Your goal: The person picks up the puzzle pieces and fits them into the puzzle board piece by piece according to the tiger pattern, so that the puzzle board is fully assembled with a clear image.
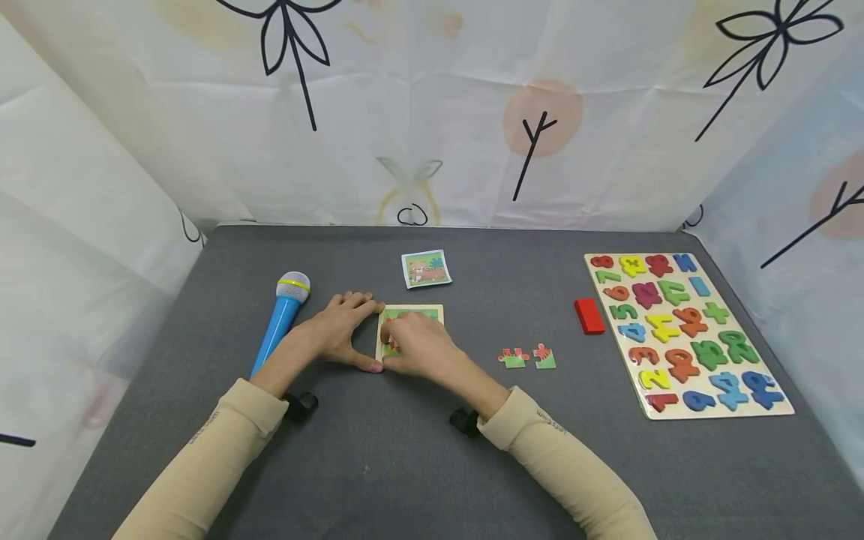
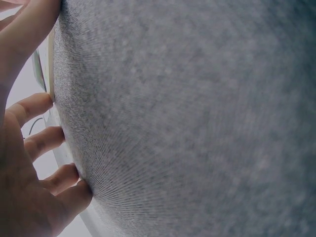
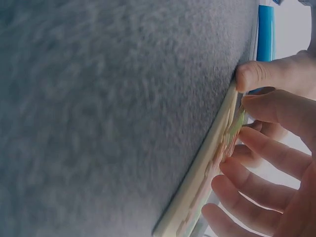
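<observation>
A small wooden puzzle board (image 1: pixel 432 307) with a green and pink picture lies between the two hands. Beside its left edge my left hand (image 1: pixel 337 334) rests, fingers spread, with thumb and index finger at the board's corners; in the left wrist view the fingertips of that hand (image 2: pixel 29 173) touch the grey cloth. Over the board, my right hand (image 1: pixel 421 345) covers much of the picture. The right wrist view has that hand (image 3: pixel 276 163) pinching a green and pink puzzle piece (image 3: pixel 237 123), tilted over the board (image 3: pixel 197 185). Two loose pieces (image 1: pixel 514 360) (image 1: pixel 544 358) lie to the right.
A picture card (image 1: pixel 427 268) lies behind the board. The blue toy microphone (image 1: pixel 275 330) is beside my left forearm. Farther right are a red block (image 1: pixel 589 316) and a large board of coloured numbers and letters (image 1: pixel 641 330). Patterned white cloth (image 1: pixel 459 180) hangs around the table.
</observation>
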`<action>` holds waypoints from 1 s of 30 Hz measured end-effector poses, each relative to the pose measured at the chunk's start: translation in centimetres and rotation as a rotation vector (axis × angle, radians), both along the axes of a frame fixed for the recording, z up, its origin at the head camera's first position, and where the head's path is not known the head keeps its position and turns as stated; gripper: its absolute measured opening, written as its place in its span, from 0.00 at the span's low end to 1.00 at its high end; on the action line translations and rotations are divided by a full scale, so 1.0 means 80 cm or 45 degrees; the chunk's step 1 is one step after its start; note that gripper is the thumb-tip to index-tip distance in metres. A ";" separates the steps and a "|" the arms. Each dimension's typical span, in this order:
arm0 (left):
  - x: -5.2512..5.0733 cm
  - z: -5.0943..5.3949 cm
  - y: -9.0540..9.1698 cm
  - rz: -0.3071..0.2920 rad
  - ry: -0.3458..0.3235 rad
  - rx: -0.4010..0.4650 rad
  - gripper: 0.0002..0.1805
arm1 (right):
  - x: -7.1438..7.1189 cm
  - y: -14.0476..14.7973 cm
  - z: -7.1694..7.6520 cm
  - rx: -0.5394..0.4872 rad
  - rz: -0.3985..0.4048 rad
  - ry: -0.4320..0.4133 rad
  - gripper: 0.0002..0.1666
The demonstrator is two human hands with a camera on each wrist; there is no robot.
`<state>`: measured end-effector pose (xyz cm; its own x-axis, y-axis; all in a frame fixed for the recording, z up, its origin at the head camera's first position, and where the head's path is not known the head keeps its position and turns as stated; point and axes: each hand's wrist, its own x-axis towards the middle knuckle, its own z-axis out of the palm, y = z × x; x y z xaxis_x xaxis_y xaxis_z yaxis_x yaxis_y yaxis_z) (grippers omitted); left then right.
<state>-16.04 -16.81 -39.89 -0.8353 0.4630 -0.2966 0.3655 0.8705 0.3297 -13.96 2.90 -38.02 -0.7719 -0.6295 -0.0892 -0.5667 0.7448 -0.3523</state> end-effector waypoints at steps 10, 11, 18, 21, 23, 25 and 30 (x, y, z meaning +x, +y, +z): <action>0.000 0.002 0.002 -0.016 -0.005 -0.001 0.59 | -0.001 -0.008 -0.002 0.063 -0.019 0.002 0.14; -0.001 0.002 0.002 -0.013 -0.005 -0.001 0.59 | -0.001 -0.007 -0.002 0.066 -0.021 0.002 0.14; 0.000 0.000 0.001 -0.005 0.022 -0.005 0.58 | 0.000 -0.001 0.001 0.115 -0.074 0.017 0.15; 0.000 -0.001 0.001 -0.004 0.025 0.004 0.58 | 0.001 0.001 0.001 0.122 -0.088 0.004 0.15; -0.001 -0.002 0.001 -0.006 0.027 0.008 0.58 | 0.001 0.001 0.001 0.119 -0.095 0.005 0.14; -0.001 -0.003 0.002 -0.010 0.030 0.006 0.58 | 0.002 0.001 0.000 0.115 -0.102 0.008 0.14; -0.001 -0.003 0.001 -0.013 0.024 0.001 0.58 | 0.002 0.000 -0.003 0.106 -0.108 0.023 0.13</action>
